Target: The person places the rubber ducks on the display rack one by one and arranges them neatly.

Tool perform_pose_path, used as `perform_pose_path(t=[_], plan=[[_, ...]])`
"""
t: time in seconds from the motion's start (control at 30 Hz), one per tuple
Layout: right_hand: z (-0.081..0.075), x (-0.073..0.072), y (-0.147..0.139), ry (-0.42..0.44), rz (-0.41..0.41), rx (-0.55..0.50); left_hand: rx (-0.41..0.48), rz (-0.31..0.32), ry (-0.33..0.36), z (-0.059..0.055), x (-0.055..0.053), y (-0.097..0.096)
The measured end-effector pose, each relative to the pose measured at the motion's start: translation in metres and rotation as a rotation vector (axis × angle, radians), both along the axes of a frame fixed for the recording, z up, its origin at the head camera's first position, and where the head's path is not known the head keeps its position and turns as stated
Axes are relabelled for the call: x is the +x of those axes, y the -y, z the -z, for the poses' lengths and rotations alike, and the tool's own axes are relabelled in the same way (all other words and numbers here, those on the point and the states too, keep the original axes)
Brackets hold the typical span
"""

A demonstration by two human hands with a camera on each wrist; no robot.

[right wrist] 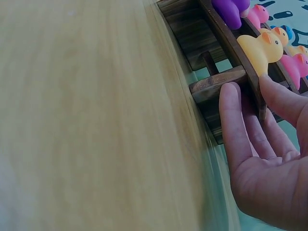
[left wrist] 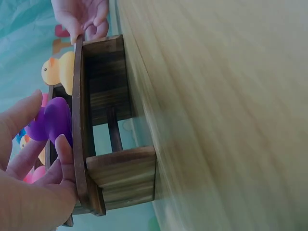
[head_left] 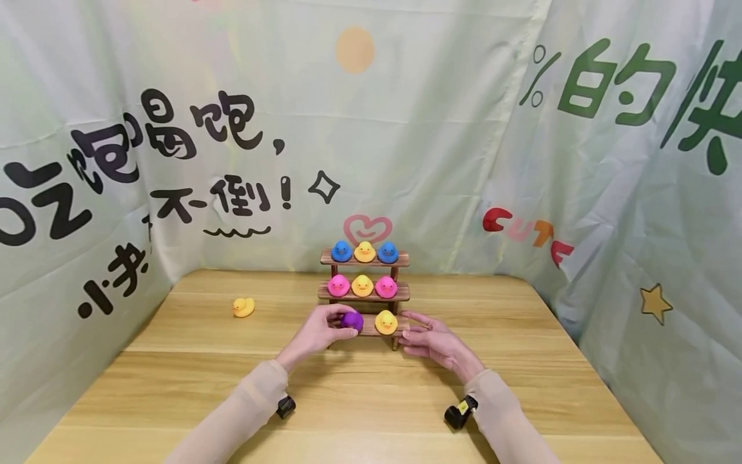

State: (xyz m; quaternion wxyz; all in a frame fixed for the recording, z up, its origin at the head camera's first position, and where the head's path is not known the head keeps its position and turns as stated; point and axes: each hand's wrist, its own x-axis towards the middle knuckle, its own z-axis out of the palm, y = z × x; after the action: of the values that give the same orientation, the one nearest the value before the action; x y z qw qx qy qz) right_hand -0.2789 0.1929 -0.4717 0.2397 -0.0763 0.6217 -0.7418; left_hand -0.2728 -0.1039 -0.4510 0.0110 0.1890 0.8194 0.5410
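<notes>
A three-tier wooden display shelf point(head_left: 371, 326) stands on the table, holding small rubber ducks. On its lowest tier, my left hand point(head_left: 322, 330) pinches a purple rubber duck point(head_left: 351, 321) at the left end; the left wrist view has this duck point(left wrist: 54, 122) between thumb and fingers, at the board. A yellow duck point(head_left: 386, 322) sits to its right. My right hand point(head_left: 436, 341) holds the right end of that tier. In the right wrist view, the thumb is at the board's top edge beside the yellow duck point(right wrist: 260, 50), with fingers point(right wrist: 232, 115) against the side support.
The middle tier carries pink ducks point(head_left: 339, 285) either side of a yellow duck point(head_left: 362, 285). Blue ducks point(head_left: 341, 251) flank another yellow one point(head_left: 364, 251) on top. A loose yellow duck point(head_left: 244, 307) lies on the wooden table point(head_left: 232, 361) to the left. Printed fabric point(head_left: 406, 148) hangs behind.
</notes>
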Motion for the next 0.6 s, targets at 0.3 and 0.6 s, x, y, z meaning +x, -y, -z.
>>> perform_pose_path(t=[0.3,0.6], plan=[[0.001,-0.001,0.001,-0.003,-0.004,0.002,-0.007,0.010,-0.030,0.001,-0.003,-0.007],[0.001,-0.001,0.001,0.001,-0.007,-0.011,-0.030,0.007,-0.042,0.000,-0.004,-0.014]])
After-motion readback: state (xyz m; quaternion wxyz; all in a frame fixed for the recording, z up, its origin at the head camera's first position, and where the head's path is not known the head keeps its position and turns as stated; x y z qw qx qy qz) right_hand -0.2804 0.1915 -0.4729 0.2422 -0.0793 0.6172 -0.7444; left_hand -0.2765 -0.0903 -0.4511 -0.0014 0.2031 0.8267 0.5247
